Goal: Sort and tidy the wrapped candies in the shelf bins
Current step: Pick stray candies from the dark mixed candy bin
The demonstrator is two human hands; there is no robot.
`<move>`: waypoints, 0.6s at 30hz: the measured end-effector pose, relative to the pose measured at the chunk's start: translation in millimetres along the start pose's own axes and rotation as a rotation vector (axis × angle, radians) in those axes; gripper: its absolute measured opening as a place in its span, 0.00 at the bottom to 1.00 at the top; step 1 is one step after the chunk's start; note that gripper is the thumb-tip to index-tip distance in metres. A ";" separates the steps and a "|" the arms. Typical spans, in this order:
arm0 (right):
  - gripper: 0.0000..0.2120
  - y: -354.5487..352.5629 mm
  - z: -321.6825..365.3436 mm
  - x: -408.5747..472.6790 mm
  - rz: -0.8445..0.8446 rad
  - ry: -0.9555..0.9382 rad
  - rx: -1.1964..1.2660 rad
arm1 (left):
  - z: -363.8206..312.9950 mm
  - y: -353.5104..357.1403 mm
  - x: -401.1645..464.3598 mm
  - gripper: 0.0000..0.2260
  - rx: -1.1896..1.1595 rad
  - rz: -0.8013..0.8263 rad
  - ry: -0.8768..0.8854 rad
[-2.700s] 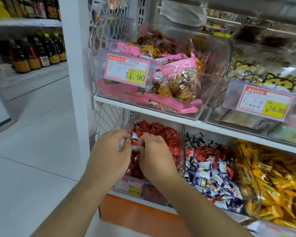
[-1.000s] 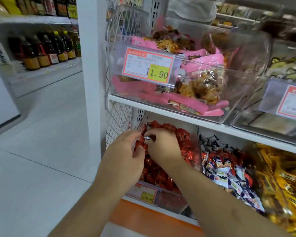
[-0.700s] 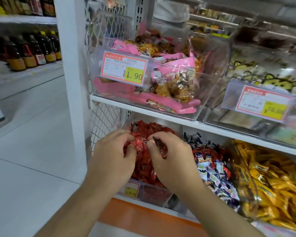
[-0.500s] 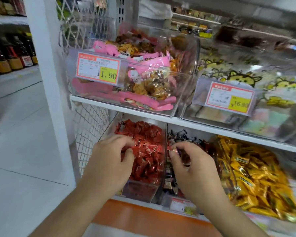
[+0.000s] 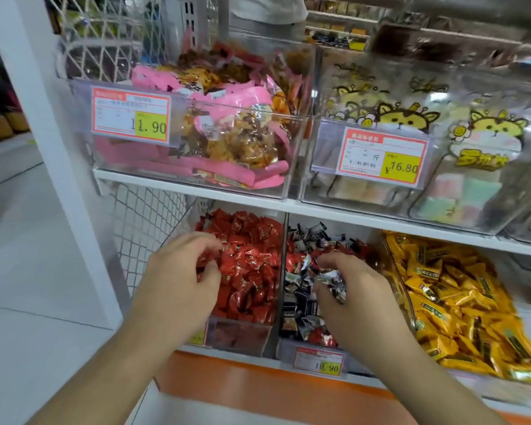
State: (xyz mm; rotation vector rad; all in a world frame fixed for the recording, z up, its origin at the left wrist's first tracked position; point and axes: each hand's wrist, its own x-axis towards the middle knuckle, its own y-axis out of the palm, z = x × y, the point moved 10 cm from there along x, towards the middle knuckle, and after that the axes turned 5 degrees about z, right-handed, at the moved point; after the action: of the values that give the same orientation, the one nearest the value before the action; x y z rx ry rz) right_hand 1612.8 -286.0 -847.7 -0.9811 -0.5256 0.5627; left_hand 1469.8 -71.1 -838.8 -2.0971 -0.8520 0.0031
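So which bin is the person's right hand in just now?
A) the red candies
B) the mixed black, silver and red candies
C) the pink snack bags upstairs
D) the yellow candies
B: the right hand curls over the mixed candies in the middle bin, while the left hand rests in the red candies.

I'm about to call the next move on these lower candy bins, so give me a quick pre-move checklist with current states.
1. Left hand in the red candy bin: ok, fingers curled among the red candies.
2. Right hand in the mixed candy bin: ok.
3. What the right hand grips: cannot tell whether a stray or just the pile.
4. Red wrappers lie in the mixed bin: not ok, or an assortment; cannot tell.
5. Yellow candies apart from the mixed bin: ok.
6. Clear divider between the two bins upright: ok.
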 end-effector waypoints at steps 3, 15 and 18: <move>0.17 3.7 32.4 0.7 -0.017 -0.078 0.031 | 12.0 -16.2 2.1 0.16 -0.009 -0.058 -0.034; 0.13 111.8 140.7 137.6 0.140 -0.105 -0.009 | 56.3 -24.8 2.6 0.22 -0.074 -0.079 -0.144; 0.14 136.1 134.2 173.3 0.154 0.001 -0.008 | 58.5 -19.6 6.8 0.22 -0.107 -0.069 -0.126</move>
State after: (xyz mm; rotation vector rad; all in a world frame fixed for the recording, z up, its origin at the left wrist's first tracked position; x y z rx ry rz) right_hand 1627.6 -30.2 -878.3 -1.0351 -0.4546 0.6978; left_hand 1446.8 -17.5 -860.2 -2.1841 -1.0202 0.0540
